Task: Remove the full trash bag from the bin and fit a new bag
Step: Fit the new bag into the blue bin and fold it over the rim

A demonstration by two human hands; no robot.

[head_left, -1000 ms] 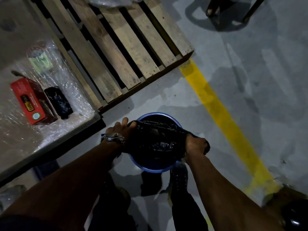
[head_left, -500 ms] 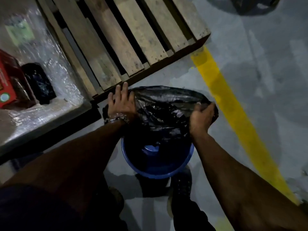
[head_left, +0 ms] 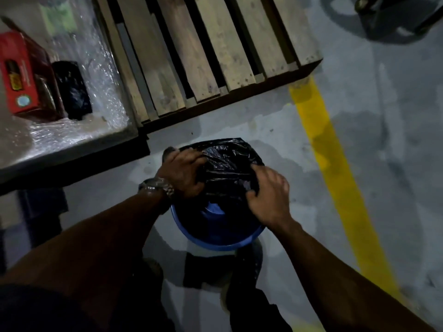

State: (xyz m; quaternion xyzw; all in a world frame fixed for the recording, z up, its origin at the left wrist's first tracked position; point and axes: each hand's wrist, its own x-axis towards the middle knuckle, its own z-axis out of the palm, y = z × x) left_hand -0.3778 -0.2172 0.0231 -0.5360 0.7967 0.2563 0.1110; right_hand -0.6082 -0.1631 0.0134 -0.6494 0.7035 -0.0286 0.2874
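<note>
Both hands point(head_left: 183, 172) point(head_left: 269, 195) have fingers curled into the black bag point(head_left: 227, 164), bunching it above the blue bin point(head_left: 215, 243) beneath them to gather its mouth

You stand on a grey concrete floor point(head_left: 395, 144) crossed by a yellow painted line point(head_left: 330, 168), dim light. Wooden pallet point(head_left: 203, 51) ahead; plastic-wrapped table point(head_left: 72, 140) at left, beside it.

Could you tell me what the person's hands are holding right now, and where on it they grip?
Both hands hold the black trash bag above the blue bin: left hand grips its left side, right hand its right side.
</note>
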